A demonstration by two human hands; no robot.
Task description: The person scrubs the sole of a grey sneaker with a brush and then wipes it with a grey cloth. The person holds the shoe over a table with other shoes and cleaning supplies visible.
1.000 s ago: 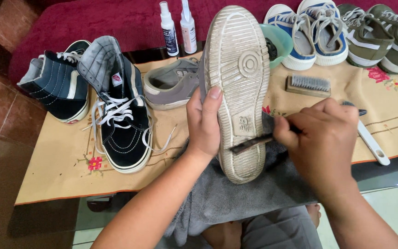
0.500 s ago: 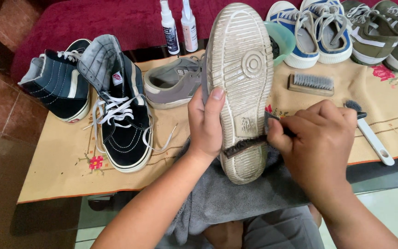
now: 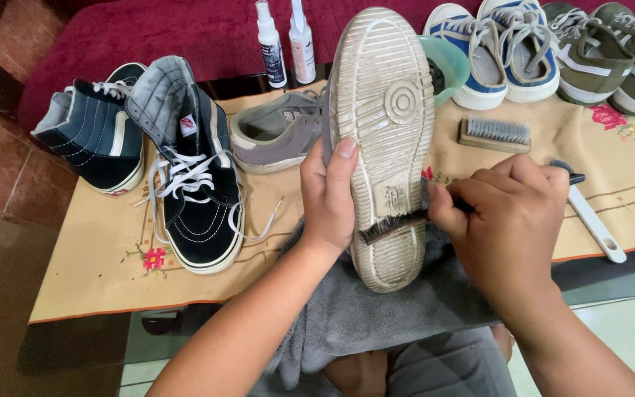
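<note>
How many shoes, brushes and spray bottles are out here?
Shoes: 8, including the upturned shoe in the left hand
Brushes: 3, including the small brush in the right hand
Spray bottles: 2
Total: 13

Soft, even light falls from above, bright enough for clear colour everywhere. The upturned sole (image 3: 384, 140) is the brightest surface, pale but without glare. Shadows are faint beside it and deepen left of the counter (image 3: 97, 272), where the floor turns dark. Focus is sharp; lines bend slightly toward the edges.
</note>
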